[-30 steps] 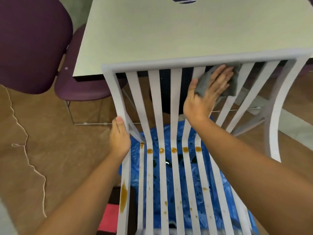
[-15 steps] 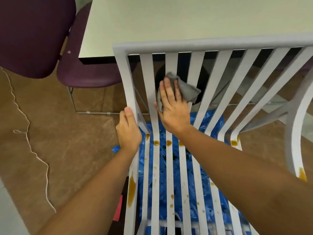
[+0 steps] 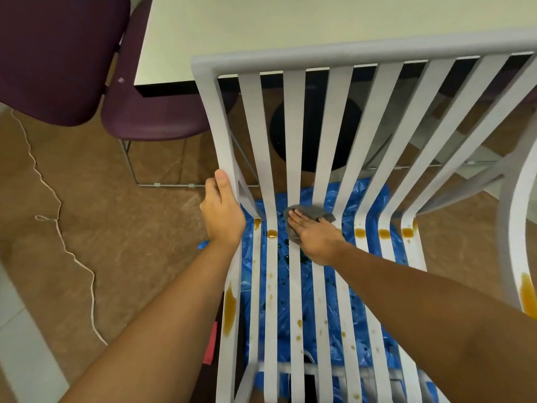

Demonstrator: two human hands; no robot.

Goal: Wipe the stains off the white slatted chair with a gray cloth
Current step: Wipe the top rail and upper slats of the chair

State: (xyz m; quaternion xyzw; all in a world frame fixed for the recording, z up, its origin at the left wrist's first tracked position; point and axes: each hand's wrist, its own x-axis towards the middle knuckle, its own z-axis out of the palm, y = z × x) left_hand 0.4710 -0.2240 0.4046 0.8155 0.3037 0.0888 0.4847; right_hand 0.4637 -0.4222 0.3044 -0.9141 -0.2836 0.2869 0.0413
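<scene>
The white slatted chair [image 3: 295,117] stands in front of me with its back toward the table. Amber stains [image 3: 360,232] dot the slats where back meets seat, and a large one [image 3: 229,309] runs down the left side rail. My left hand [image 3: 222,212] grips the left upright of the chair back, thumb on the front. With straight fingers, my right hand [image 3: 315,235] presses the gray cloth [image 3: 308,213] flat against the middle slats at the seat bend. Part of the cloth is hidden under my palm.
A pale table [image 3: 290,30] sits just behind the chair back. Two purple chairs [image 3: 58,53] stand at the left. Blue plastic sheeting [image 3: 328,301] lies on the brown floor under the chair. A white cord [image 3: 58,216] trails across the floor at left.
My right hand slid the cloth from the upper right of the chair back, across to the left, then down to the seat bend. My left hand has kept its grip.
</scene>
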